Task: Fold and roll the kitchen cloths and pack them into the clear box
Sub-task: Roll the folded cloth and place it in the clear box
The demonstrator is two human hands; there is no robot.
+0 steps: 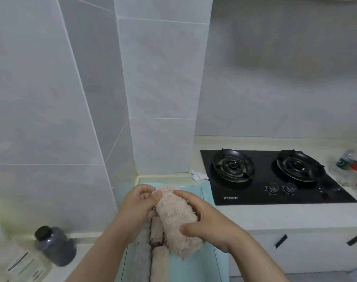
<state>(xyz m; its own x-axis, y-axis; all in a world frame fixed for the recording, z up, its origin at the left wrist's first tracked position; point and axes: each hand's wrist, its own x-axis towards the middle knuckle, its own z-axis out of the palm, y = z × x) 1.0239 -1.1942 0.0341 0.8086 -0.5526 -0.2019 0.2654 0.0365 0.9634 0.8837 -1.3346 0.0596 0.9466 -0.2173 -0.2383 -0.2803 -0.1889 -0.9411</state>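
While packed rolls [142, 259] lie lengthwise in the box [203, 265], the right hand [204, 218], the nearer one, curls round the fluffy cloth [177, 218] just above them, its long axis roughly along the box; the left hand [139, 204] pinches its far end, over the box's far half.

fluffy beige cloth [176, 220] rolled, above clear box [209, 259] w/ rolled cloths [153, 255].

Fluffy beige cloth [176, 222], glossy black glass hob [275, 190], smooth grey tiles [51, 98], box [209, 259] probably clear plastic.
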